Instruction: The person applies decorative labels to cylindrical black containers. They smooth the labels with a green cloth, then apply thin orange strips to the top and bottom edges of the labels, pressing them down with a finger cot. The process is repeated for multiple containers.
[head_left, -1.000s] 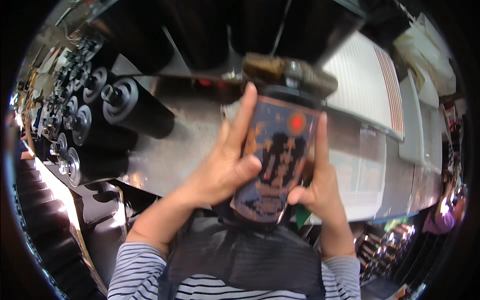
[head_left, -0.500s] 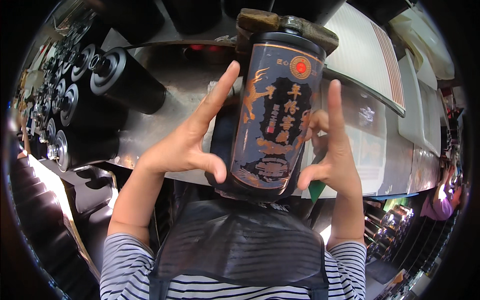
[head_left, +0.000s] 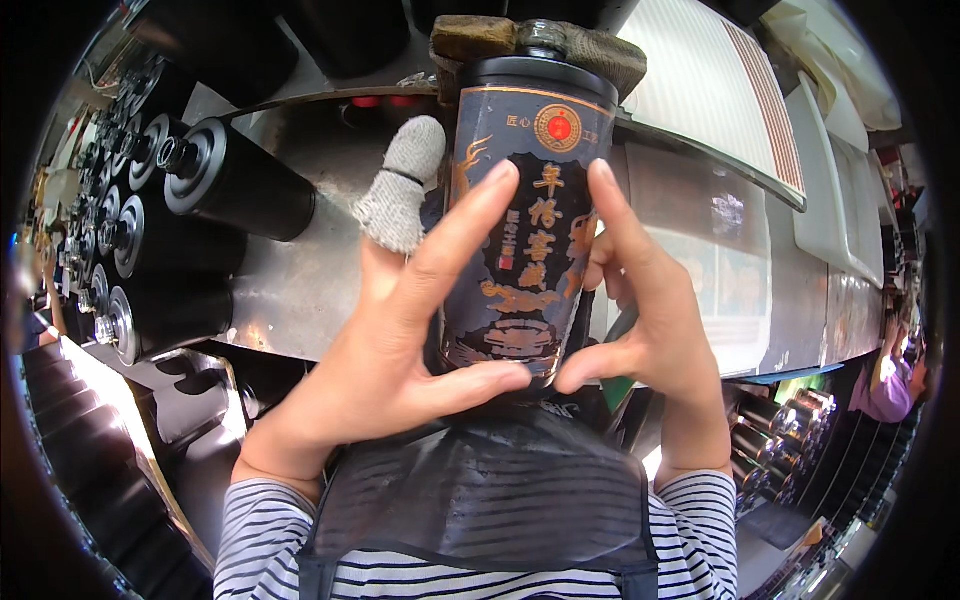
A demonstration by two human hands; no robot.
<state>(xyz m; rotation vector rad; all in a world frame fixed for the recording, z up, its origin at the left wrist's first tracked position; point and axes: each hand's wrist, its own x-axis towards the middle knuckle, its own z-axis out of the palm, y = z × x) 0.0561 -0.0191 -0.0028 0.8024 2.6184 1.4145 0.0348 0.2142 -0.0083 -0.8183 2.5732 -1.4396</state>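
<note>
In front of me a black cylindrical bottle [head_left: 540, 72] lies on its back, its neck at the far end between wooden blocks [head_left: 475, 38]. A dark grey label [head_left: 500, 130] with gold characters and a red round emblem covers its upturned side. My left hand [head_left: 390, 340] is spread, with index finger and thumb touching the label's left part and lower edge. One of its fingers wears a grey knitted finger cover [head_left: 400, 185] with a black band. My right hand [head_left: 655, 310] has index finger and thumb at the label's right edge; its other fingers curl around a green flat piece [head_left: 617, 390], mostly hidden.
Several black bottles [head_left: 240, 180] lie on the left of the metal table [head_left: 285, 290]. To the right are a stack of white striped sheets [head_left: 700, 90] and a white tray [head_left: 840, 190]. Beyond the right table edge sits a person in purple [head_left: 885, 385].
My left hand has moved right and onto the label, and its covered finger now shows. My right hand has closed in on the label's right edge. The view has shifted slightly.
</note>
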